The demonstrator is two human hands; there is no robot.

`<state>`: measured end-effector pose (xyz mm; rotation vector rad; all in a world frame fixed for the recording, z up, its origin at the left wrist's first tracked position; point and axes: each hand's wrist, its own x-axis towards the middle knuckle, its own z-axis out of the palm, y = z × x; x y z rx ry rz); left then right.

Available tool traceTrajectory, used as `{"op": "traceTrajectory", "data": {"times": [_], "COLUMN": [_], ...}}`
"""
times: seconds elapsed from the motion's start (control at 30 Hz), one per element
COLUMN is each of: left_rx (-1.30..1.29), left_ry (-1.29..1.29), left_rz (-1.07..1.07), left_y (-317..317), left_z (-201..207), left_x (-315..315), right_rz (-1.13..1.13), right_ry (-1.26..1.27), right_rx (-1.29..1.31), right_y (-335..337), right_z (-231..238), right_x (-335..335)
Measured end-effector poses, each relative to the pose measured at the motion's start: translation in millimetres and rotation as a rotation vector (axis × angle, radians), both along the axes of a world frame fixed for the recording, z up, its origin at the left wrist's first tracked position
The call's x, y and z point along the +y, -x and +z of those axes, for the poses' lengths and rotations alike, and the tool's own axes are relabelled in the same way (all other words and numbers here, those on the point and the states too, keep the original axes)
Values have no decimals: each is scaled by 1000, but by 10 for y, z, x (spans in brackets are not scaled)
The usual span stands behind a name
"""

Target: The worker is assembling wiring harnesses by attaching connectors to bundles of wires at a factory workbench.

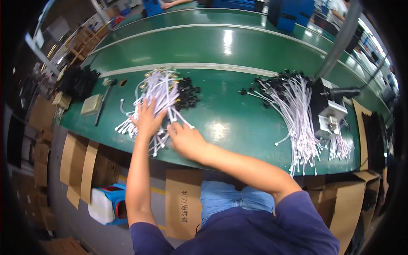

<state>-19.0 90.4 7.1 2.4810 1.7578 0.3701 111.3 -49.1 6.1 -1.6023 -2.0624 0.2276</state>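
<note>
A pile of white cables [159, 87] with small white end plugs lies on the green workbench at the left. My left hand [148, 120] rests on top of this pile, its fingers spread and nothing gripped in them. Just to the right, my right hand [186, 139] has its fingers closed at the pile's lower right edge, where a white cable [185, 122] runs by the fingertips. Its exact hold is partly hidden by the hand. Black connectors [187, 93] lie heaped against the right side of the pile.
A second bundle of white cables [297, 114] with black connectors lies at the right, beside a small bench machine [331, 117]. A hammer-like tool [104, 102] and a pale block [91, 105] lie at the left. Cardboard boxes [182, 204] stand below the bench's front edge.
</note>
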Motion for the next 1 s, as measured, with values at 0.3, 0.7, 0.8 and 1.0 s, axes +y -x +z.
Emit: {"op": "traceTrajectory", "data": {"times": [0.3, 0.7, 0.8, 1.0], "left_rx": [-295, -408, -432, -529], "left_ry": [-372, 51, 76, 75], "left_rz": [-526, -1626, -1747, -1825], "left_y": [-758, -2848, -3308, -3942], "left_z": [329, 530, 620, 639], "left_x": [-567, -2477, -2887, -3250], "right_rz": [-490, -1430, -1370, -1113], "right_ry": [-600, 183, 276, 229], "right_rx": [-67, 4, 57, 519], "right_y": [-1925, -4569, -4987, -5355], "right_z": [291, 466, 232, 272], "right_x": [-2337, -3196, -3128, -3363]}}
